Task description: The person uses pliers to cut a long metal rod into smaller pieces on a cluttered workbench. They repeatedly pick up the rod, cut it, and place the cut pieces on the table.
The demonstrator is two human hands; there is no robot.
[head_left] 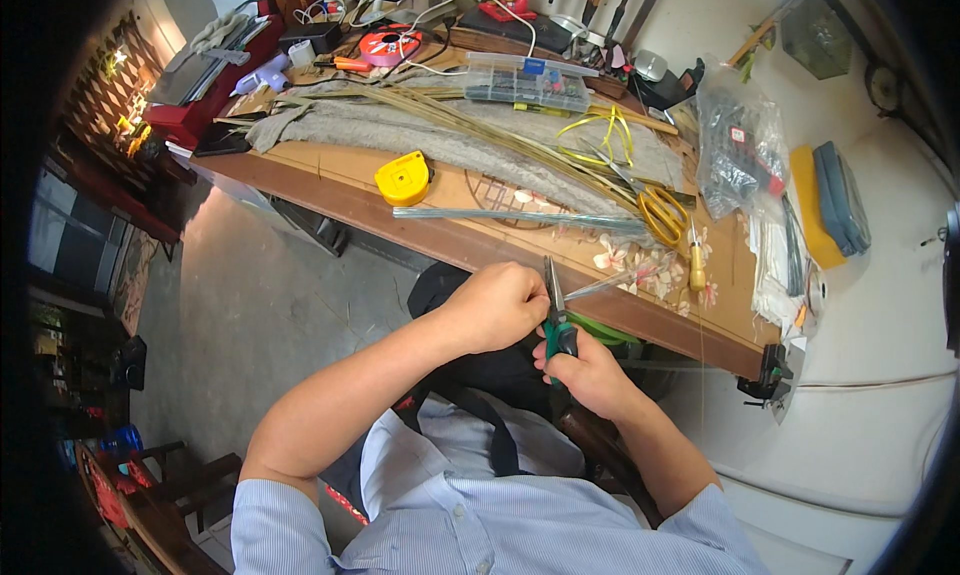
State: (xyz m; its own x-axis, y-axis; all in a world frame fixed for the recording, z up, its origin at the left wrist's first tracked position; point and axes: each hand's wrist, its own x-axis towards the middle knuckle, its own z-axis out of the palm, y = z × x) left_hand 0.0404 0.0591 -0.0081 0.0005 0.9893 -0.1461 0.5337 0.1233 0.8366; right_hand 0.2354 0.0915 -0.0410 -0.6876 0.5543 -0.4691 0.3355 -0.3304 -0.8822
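In front of the table's near edge, my right hand (592, 375) is wrapped round the green and black handles of a pair of long-nosed pliers (552, 293), whose jaws point up and away from me. My left hand (497, 305) is closed in a pinch right beside the jaws. What its fingertips hold is too small or hidden to make out. Just beyond the hands, a bundle of thin silvery wires (520, 215) lies along the table, with a clear plastic sleeve (630, 275) near its right end.
On the table (340, 187) are a yellow tape measure (404, 178), yellow-handled scissors (662, 215), a wooden-handled awl (697, 265), long dry strips (500, 140) on grey cloth and a clear compartment box (527, 82). A clear bag (740, 140) stands at the right. A clamp (768, 377) grips the right corner.
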